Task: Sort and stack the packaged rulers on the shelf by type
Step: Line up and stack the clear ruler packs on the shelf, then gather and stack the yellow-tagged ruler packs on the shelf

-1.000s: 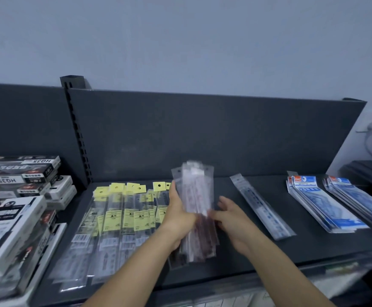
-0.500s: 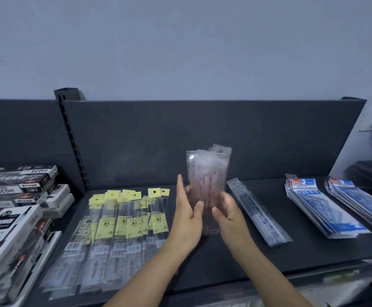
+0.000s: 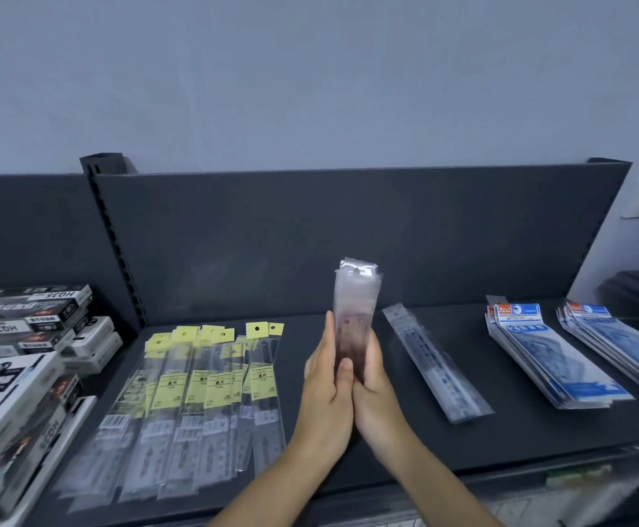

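A bundle of clear-packaged dark red rulers (image 3: 356, 310) stands upright above the middle of the dark shelf (image 3: 500, 424). My left hand (image 3: 327, 378) and my right hand (image 3: 373, 378) grip its lower part from both sides, palms facing each other. To the left lie several clear ruler packs with yellow labels (image 3: 203, 386), fanned side by side. A single clear pack with a blue ruler (image 3: 434, 361) lies at an angle to the right of my hands. Two stacks of blue-and-white ruler packs (image 3: 550, 351) rest at the far right.
Stacked black-and-white boxes (image 3: 25, 355) fill the left end of the shelf. A dark back panel (image 3: 348, 230) rises behind the shelf, with a slotted upright (image 3: 114, 241) at its left. A dark object (image 3: 637, 290) stands beyond the right end.
Both hands raised the red ruler bundle from a loose tilted hold to upright, squaring the packs together between the palms. The view has shifted slightly downward.
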